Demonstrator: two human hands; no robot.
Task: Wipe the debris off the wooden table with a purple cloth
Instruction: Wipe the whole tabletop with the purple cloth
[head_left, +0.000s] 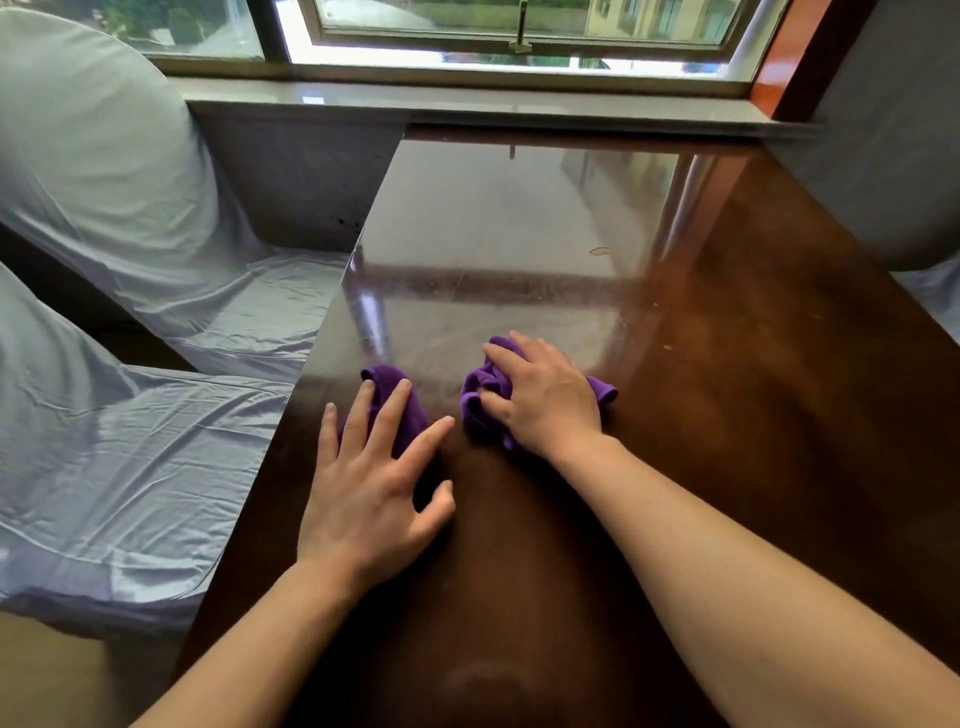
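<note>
Two purple cloths lie on the glossy dark wooden table. My right hand is bunched on a crumpled purple cloth near the table's middle. Under the spread fingers of my left hand sits a second purple cloth, close to the table's left edge; the fingers rest flat on it and do not grip it. A pale flake of debris lies farther back, and small yellowish crumbs dot the right part of the table.
Chairs with pale blue-grey covers stand along the table's left side, and another covered chair at the right. A grey window sill and window close off the far end.
</note>
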